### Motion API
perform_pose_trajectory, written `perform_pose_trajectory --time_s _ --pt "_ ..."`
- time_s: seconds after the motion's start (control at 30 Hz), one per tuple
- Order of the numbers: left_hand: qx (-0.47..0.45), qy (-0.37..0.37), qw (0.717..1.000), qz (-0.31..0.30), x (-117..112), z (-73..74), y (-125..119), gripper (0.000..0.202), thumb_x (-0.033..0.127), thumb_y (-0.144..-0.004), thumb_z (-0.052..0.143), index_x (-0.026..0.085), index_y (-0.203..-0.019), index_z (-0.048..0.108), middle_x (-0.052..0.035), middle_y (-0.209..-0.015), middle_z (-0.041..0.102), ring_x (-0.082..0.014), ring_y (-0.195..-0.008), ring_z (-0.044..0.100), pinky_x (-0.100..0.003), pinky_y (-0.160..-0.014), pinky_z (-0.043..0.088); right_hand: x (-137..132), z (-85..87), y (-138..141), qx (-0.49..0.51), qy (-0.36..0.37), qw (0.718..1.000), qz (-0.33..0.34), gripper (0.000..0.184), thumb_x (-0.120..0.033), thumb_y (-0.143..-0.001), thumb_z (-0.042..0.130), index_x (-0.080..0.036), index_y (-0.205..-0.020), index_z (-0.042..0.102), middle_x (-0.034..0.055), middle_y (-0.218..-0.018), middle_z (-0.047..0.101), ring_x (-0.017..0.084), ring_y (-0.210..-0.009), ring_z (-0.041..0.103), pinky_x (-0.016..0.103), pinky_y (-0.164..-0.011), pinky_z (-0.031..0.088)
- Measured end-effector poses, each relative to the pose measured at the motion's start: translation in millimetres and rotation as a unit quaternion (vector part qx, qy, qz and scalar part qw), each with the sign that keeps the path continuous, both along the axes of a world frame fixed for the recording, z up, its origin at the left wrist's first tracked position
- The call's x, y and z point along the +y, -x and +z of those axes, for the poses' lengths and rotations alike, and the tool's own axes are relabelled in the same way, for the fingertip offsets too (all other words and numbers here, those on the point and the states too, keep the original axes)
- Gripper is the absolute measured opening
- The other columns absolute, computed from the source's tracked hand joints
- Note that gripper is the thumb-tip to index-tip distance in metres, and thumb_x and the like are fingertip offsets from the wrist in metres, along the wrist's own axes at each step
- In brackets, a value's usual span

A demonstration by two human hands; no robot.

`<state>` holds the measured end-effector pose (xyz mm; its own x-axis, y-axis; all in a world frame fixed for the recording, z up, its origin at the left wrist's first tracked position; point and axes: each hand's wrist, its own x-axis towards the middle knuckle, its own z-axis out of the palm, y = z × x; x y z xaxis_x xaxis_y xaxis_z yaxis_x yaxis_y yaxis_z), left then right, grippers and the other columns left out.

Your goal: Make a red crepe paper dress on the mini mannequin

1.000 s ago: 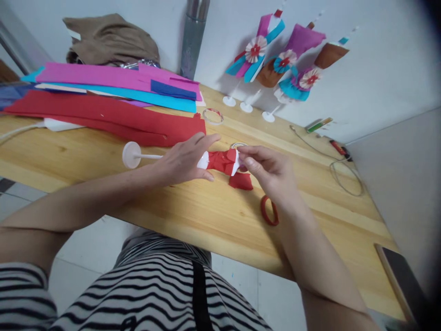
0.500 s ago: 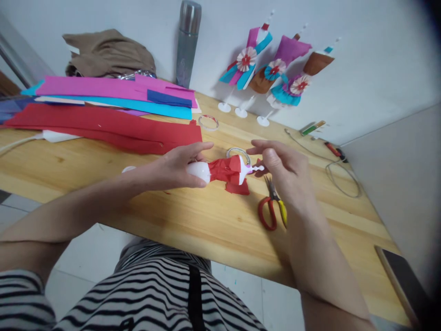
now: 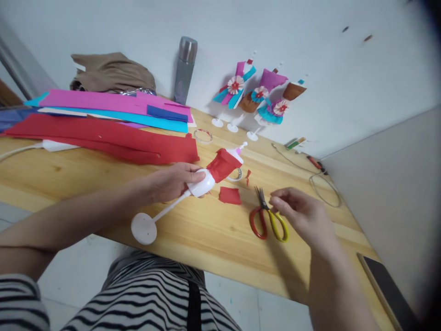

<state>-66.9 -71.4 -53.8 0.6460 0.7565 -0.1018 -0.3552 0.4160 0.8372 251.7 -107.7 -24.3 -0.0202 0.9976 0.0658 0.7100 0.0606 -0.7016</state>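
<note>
My left hand point(image 3: 182, 181) is closed around the white lower body of a small dress-form mannequin point(image 3: 203, 183), held tilted above the table. Red paper point(image 3: 222, 165) wraps its torso, and a thin stem runs down to a round white base point(image 3: 144, 228). My right hand point(image 3: 299, 211) hovers just right of the scissors point(image 3: 263, 209), its fingers loosely curled, thumb slightly apart, with nothing visible in them. The scissors, with one red and one yellow handle, lie on the table, blades slightly parted. Red scraps point(image 3: 230, 195) lie below the mannequin, and a tape roll point(image 3: 236, 174) is partly hidden behind it.
Red sheets point(image 3: 110, 140) and pink sheets point(image 3: 93, 100) are stacked at left, beside a brown cloth point(image 3: 113, 73). A thermos point(image 3: 185, 71) stands at the back. Several dressed mannequins point(image 3: 253, 133) line the wall. A cable point(image 3: 324, 202) and phone point(image 3: 382, 280) lie at right.
My left hand has tilted the mannequin, its top now pointing up and right, its base in view. My right hand has moved away from its top, down and right toward the scissors. The camera view has shifted.
</note>
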Motion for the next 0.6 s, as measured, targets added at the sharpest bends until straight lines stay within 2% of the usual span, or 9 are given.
perform_pose_trajectory --time_s 0.03,0.1,0.17,0.23,0.33,0.43,0.6 --pt "-0.003 0.002 1.0 -0.008 -1 -2.1 -2 0.041 0.045 -0.072 0.083 0.01 -0.088 0.069 -0.0071 -0.078 0.068 -0.0141 -0.07 0.061 -0.026 -0.068 0.047 -3 4.5 10 0.065 -0.059 0.996 0.002 0.033 -0.053 -0.077 0.072 -0.021 -0.076 0.066 0.003 -0.064 0.068 0.018 -0.056 0.065 0.029 -0.053 0.051" --pt "-0.003 -0.001 1.0 -0.019 -3 -4.5 -5 0.044 0.048 -0.073 0.082 0.01 -0.091 0.068 -0.0074 -0.08 0.069 -0.0153 -0.072 0.063 -0.027 -0.068 0.048 -6 15.1 33 0.132 -0.148 0.98 0.03 0.02 -0.041 -0.081 0.074 -0.022 -0.082 0.069 0.002 -0.072 0.069 0.015 -0.059 0.063 0.029 -0.057 0.053" --pt "0.004 -0.008 1.0 -0.026 -6 -4.6 -7 0.044 0.05 -0.075 0.079 0.011 -0.092 0.066 -0.0069 -0.079 0.069 -0.0149 -0.071 0.063 -0.026 -0.067 0.049 -3 24.8 56 0.14 -0.223 0.962 0.068 0.009 -0.03 -0.083 0.074 -0.024 -0.09 0.071 0.0012 -0.078 0.069 0.015 -0.066 0.063 0.029 -0.062 0.053" --pt "0.01 -0.015 0.999 -0.039 -8 -3.4 -8 0.046 0.051 -0.075 0.079 0.012 -0.094 0.066 -0.0068 -0.078 0.07 -0.0146 -0.07 0.064 -0.026 -0.066 0.05 4 31.1 73 0.125 -0.263 0.95 0.115 0.011 -0.027 -0.083 0.074 -0.025 -0.094 0.072 0.0001 -0.078 0.067 0.014 -0.065 0.06 0.028 -0.058 0.05" --pt "0.015 -0.015 0.998 -0.061 -9 -1.6 -8 0.05 0.055 -0.073 0.079 0.012 -0.095 0.066 -0.0069 -0.078 0.071 -0.0147 -0.067 0.065 -0.025 -0.063 0.05 16 33.7 87 0.09 -0.286 0.941 0.156 0.012 -0.028 -0.08 0.077 -0.023 -0.09 0.071 -0.0011 -0.074 0.062 0.012 -0.06 0.054 0.028 -0.054 0.044" --pt "0.019 -0.004 0.997 -0.07 -11 -0.1 -8 0.051 0.056 -0.072 0.078 0.012 -0.095 0.065 -0.0075 -0.077 0.071 -0.0161 -0.067 0.066 -0.024 -0.059 0.05 24 32.4 93 0.095 -0.278 0.946 0.14 0.009 -0.028 -0.081 0.076 -0.022 -0.08 0.068 -0.0007 -0.071 0.061 0.013 -0.06 0.053 0.028 -0.052 0.041" --pt "0.005 -0.003 1.0 -0.03 -16 1.6 -10 0.048 0.05 -0.072 0.081 0.012 -0.095 0.063 -0.0071 -0.076 0.07 -0.0163 -0.068 0.065 -0.025 -0.06 0.05 27 30.1 99 0.137 -0.247 0.952 0.118 0.018 -0.032 -0.085 0.07 -0.024 -0.07 0.064 0.001 -0.068 0.061 0.016 -0.062 0.056 0.031 -0.055 0.044"
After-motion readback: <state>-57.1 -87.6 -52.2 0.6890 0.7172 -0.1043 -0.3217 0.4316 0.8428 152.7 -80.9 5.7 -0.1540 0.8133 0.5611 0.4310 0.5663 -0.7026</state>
